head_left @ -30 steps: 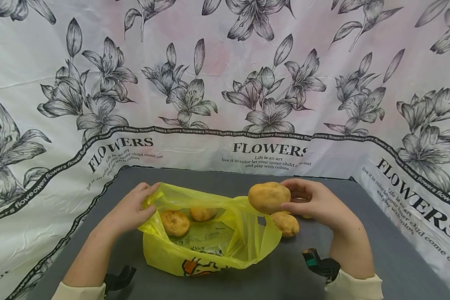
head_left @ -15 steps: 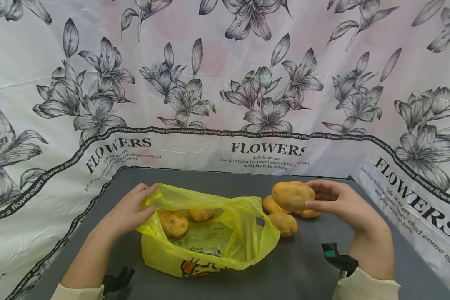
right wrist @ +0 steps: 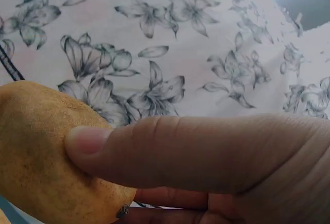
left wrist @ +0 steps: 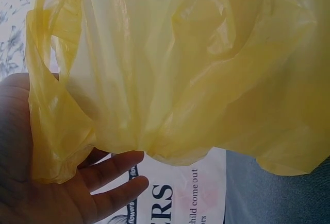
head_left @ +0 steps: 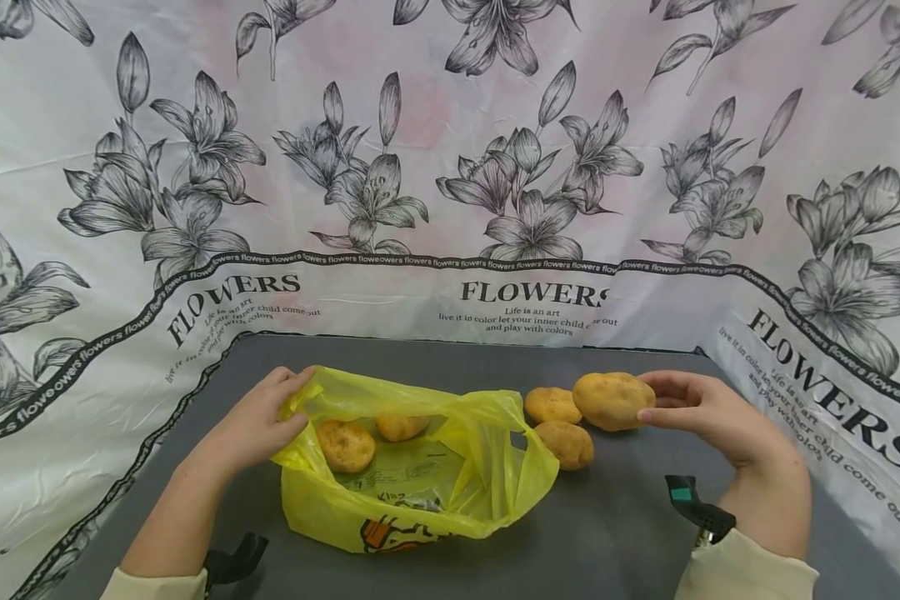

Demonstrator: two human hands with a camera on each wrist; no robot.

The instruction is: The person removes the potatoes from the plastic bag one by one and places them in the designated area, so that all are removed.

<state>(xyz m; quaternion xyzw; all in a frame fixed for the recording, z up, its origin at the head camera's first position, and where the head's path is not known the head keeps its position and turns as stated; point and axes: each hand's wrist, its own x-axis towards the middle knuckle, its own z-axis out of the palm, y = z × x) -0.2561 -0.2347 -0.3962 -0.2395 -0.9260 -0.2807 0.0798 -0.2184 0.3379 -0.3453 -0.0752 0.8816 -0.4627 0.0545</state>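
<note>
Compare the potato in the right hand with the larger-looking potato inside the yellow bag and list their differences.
Place: the held potato is outside the yellow bag; the bagged potato lies inside it.
Contact: the right hand grips the held potato; no hand touches the bagged potato.
Shape: the held potato looks longer, the bagged potato rounder.
Both have yellowish-brown skin.

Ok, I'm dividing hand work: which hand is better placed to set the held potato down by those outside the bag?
Probably the right: the right hand pinches the held potato near the potatoes outside, while the left hand grips the yellow bag at its left end.
</note>
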